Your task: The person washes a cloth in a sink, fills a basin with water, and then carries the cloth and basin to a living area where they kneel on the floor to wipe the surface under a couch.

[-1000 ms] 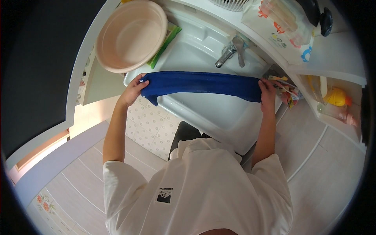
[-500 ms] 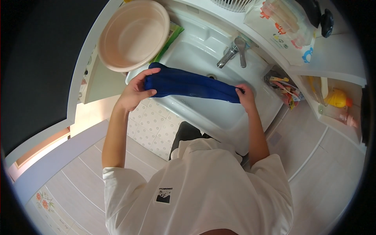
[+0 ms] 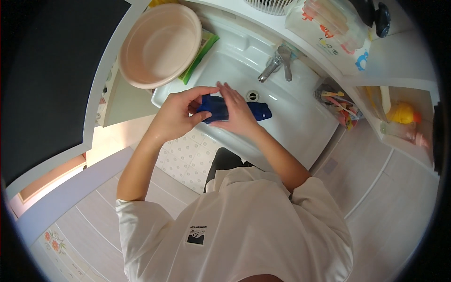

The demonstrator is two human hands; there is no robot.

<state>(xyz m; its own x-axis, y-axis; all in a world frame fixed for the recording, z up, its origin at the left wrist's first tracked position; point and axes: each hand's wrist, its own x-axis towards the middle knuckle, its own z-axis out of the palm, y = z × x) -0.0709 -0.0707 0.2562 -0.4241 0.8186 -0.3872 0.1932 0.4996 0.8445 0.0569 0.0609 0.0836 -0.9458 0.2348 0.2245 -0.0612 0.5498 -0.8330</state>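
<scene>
A dark blue piece of cloth (image 3: 215, 108) hangs over the front part of the white sink (image 3: 282, 145). Its left end is pinched between the thumb and fingers of my left hand (image 3: 181, 112). My right hand (image 3: 238, 113) lies across the middle of the cloth, fingers stretched out and slightly blurred, palm against the fabric. The cloth's right end (image 3: 260, 111) sticks out past that hand, just in front of the drain (image 3: 252, 96). Part of the cloth is hidden under my right hand.
A pale pink basin (image 3: 162, 47) rests on the sink's left corner, beside a green packet (image 3: 199, 58). Behind the drain stands a metal faucet (image 3: 275, 66). A holder with brushes (image 3: 338, 101) is at the right; a shelf (image 3: 357, 80) curves along the back right.
My right hand has let go of the cloth's right end and moved left onto its middle. The stretched cloth is now slack and bunched; the drain has come into fuller view.
</scene>
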